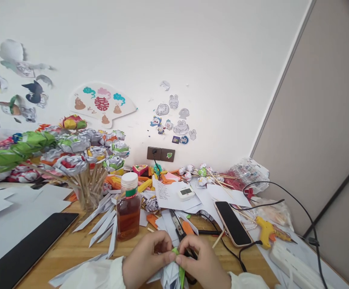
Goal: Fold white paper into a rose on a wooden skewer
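Left hand: the left hand (148, 257) is held low in front of the wearer, at the near edge of the view; by its grip, thumb against forefinger, the green paper strip (182, 276) is pinched near its upper end.
Right hand: the right hand (201, 261) is set opposite, thumb tips almost meeting; the same strip is grasped by its grip.
Green strip: its upper end is caught between both sets of fingertips, and its lower part is seen hanging below, against the folded white paper (170, 277); whether the two are joined cannot be told.
Behind the hands: a metal tool (178, 225) is partly covered; an orange paper piece (188, 228) is placed just beside it.
Bottle: the amber bottle (128, 216), capped in white, is stood upright on the desk (62, 237), with folded paper strips (103, 228) strewn to its left.
Right side: the phone (233, 224) is laid face up, near the yellow glue gun (266, 233).
Towards the wall: a white timer (185, 192) is rested on a written sheet (164, 196).
Far left: paper flowers (72, 144) are massed on stems above a dark tablet (31, 251).
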Action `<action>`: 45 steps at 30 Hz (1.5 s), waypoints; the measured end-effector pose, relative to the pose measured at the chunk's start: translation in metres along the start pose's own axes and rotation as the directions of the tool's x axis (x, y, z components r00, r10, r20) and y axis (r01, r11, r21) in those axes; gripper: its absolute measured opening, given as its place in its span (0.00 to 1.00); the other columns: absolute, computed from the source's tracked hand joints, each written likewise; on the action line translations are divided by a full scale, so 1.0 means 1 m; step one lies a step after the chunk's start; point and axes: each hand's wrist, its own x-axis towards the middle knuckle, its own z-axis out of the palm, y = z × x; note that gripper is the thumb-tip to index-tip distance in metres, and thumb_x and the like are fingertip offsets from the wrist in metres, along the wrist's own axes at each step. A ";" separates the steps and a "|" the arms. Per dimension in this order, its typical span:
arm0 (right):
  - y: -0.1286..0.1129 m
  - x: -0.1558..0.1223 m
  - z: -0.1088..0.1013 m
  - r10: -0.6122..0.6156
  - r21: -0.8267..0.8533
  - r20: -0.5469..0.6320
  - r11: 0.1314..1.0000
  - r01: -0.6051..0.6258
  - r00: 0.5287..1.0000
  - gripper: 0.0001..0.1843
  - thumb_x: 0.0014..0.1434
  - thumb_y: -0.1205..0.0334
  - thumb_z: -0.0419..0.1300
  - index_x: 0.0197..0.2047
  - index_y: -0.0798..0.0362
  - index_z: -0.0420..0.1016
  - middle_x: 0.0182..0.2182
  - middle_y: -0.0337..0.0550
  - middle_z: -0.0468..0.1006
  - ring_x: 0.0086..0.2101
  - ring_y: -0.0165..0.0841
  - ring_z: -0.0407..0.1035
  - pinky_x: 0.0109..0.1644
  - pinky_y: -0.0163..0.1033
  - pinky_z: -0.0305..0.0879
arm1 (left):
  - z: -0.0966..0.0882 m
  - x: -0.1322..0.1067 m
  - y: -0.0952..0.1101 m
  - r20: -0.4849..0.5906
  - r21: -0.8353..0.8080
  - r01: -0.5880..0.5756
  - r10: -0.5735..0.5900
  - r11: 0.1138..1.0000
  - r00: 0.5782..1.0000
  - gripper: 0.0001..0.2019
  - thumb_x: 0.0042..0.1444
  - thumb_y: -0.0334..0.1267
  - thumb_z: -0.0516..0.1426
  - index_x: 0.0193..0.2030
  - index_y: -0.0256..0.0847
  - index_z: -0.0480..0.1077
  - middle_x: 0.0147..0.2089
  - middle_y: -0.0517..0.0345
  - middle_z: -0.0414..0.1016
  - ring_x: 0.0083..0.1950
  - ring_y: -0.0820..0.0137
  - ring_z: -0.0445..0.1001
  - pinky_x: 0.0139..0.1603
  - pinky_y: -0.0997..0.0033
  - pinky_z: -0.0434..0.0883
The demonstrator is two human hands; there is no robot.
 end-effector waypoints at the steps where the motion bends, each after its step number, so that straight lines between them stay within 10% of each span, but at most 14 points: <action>1: 0.002 0.000 0.001 0.063 0.061 0.048 0.996 -0.066 0.997 0.05 0.44 0.69 0.59 0.21 0.55 0.66 0.19 0.34 0.67 0.22 0.27 0.63 0.25 0.30 0.58 | 0.000 0.002 -0.005 0.033 -0.052 0.013 -0.011 0.999 0.999 0.10 0.41 0.41 0.58 0.22 0.37 0.63 0.20 0.66 0.60 0.23 0.75 0.58 0.24 0.77 0.57; 6: 0.007 0.001 0.005 0.168 0.224 0.178 0.952 -0.206 0.970 0.04 0.43 0.72 0.58 0.21 0.56 0.66 0.18 0.33 0.67 0.21 0.25 0.61 0.25 0.30 0.57 | 0.001 0.005 -0.024 0.176 -0.161 0.056 -0.027 0.985 0.984 0.13 0.39 0.44 0.59 0.23 0.36 0.64 0.20 0.66 0.61 0.23 0.76 0.59 0.25 0.77 0.58; 20: 0.001 0.004 -0.001 0.195 0.243 0.247 0.936 -0.256 0.949 0.05 0.41 0.73 0.58 0.24 0.56 0.67 0.20 0.33 0.66 0.24 0.25 0.62 0.29 0.29 0.58 | -0.001 0.001 -0.008 0.100 0.078 0.023 -0.031 0.997 0.994 0.04 0.38 0.24 0.55 0.22 0.35 0.68 0.20 0.68 0.64 0.24 0.77 0.62 0.25 0.81 0.59; 33: -0.005 0.000 0.000 0.095 -0.099 0.123 0.992 -0.083 0.988 0.06 0.42 0.75 0.57 0.20 0.55 0.67 0.21 0.35 0.68 0.26 0.28 0.63 0.30 0.30 0.56 | 0.001 -0.002 0.003 0.056 0.294 0.059 -0.079 0.954 0.995 0.08 0.37 0.23 0.53 0.24 0.35 0.70 0.22 0.66 0.68 0.26 0.76 0.65 0.26 0.81 0.60; 45: -0.002 0.001 -0.003 0.144 -0.079 0.181 0.988 -0.132 0.973 0.06 0.40 0.74 0.61 0.23 0.54 0.72 0.21 0.34 0.70 0.25 0.28 0.64 0.28 0.29 0.57 | 0.006 -0.009 0.012 0.013 0.470 0.027 -0.037 0.882 0.999 0.07 0.38 0.25 0.53 0.22 0.36 0.71 0.22 0.63 0.71 0.25 0.75 0.66 0.25 0.81 0.58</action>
